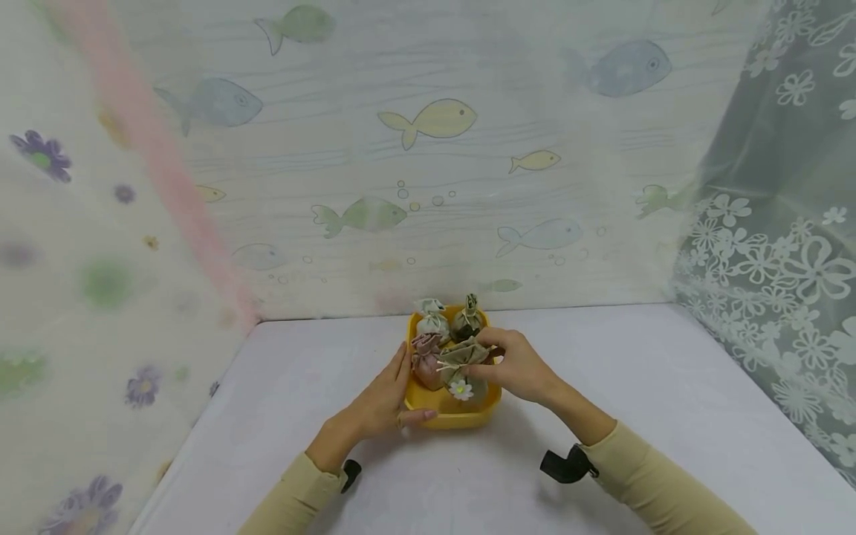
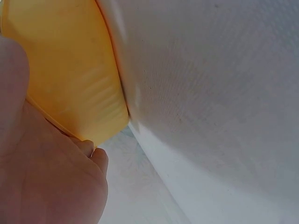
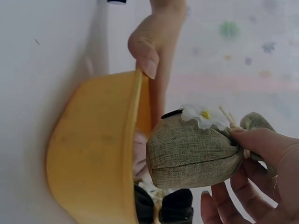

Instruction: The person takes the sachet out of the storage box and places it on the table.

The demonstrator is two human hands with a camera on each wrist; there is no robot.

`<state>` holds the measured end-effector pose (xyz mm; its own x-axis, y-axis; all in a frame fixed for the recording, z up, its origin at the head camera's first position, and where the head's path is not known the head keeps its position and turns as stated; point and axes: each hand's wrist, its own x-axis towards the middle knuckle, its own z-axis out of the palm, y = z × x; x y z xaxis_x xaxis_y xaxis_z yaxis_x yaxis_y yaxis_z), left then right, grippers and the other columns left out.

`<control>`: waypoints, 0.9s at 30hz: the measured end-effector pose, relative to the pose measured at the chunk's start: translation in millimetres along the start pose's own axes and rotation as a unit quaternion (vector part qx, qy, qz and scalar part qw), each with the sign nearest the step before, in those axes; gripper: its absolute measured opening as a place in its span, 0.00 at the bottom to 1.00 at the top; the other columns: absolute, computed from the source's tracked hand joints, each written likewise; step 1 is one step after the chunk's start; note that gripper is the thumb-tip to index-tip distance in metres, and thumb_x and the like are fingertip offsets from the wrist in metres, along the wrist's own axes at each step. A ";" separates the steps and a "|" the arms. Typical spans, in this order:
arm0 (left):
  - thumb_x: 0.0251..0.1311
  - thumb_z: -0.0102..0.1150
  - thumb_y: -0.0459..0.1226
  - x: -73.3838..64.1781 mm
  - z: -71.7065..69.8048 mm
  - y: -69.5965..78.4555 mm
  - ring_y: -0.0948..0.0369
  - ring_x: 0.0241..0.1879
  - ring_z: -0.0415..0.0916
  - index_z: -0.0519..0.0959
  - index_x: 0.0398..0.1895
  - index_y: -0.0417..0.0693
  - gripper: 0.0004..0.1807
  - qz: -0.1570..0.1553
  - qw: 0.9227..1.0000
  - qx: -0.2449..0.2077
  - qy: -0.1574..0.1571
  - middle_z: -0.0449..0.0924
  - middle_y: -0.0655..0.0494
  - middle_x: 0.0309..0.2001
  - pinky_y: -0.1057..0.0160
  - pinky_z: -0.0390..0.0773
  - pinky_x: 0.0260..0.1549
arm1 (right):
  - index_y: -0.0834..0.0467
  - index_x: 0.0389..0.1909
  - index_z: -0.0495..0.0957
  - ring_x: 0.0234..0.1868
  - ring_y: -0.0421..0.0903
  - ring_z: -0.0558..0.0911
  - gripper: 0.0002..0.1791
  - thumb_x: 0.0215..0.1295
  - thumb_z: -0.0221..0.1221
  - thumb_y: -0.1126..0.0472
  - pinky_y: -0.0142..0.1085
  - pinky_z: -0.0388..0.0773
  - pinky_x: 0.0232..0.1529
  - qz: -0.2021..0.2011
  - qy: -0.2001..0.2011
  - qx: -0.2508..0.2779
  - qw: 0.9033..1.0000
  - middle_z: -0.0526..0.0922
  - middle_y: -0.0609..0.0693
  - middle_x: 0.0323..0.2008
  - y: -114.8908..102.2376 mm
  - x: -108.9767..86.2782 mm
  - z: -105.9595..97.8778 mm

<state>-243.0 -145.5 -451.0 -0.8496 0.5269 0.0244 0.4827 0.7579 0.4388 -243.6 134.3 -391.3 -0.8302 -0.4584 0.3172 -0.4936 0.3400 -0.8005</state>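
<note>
A green-grey cloth sachet with a white daisy (image 3: 194,156) is tilted at the front right of a yellow plastic tub (image 1: 455,422). My right hand (image 1: 524,369) pinches the sachet by its tied neck, thumb against the cord. In the right wrist view it overlaps the tub's opening. My left hand (image 1: 374,405) rests along the tub's left side, fingers straight, thumb at the near rim. Inside the tub are a pink sachet (image 1: 426,365), a pale sachet (image 1: 433,325) and an olive sachet (image 1: 465,322). A black bow (image 3: 175,206) shows at the opening.
The tub stands on a white tabletop (image 1: 321,357), close to its back edge. Behind hangs a fish-print curtain (image 1: 428,171), with a flower-print sheet (image 1: 100,282) on the left and a sheer floral one (image 1: 782,282) on the right. Black straps with mounts (image 1: 568,465) sit at both wrists.
</note>
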 end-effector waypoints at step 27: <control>0.59 0.61 0.69 0.8 1.1 -0.9 0.44 0.81 0.38 0.35 0.81 0.34 0.68 0.001 1.000 0.015 -0.008 0.28 0.35 0.82 0.48 0.50 0.76 | 0.51 0.38 0.86 0.42 0.47 0.83 0.07 0.61 0.72 0.63 0.43 0.82 0.48 0.010 0.023 -0.017 1.000 0.85 0.46 0.42 -12.8 -9.5 -57.3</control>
<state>-243.9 -145.3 -452.4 -0.8450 0.5347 0.0118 0.4916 0.7677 0.4110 -244.3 181.4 -355.0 -0.8505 -0.4139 0.3247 -0.4846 0.3763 -0.7896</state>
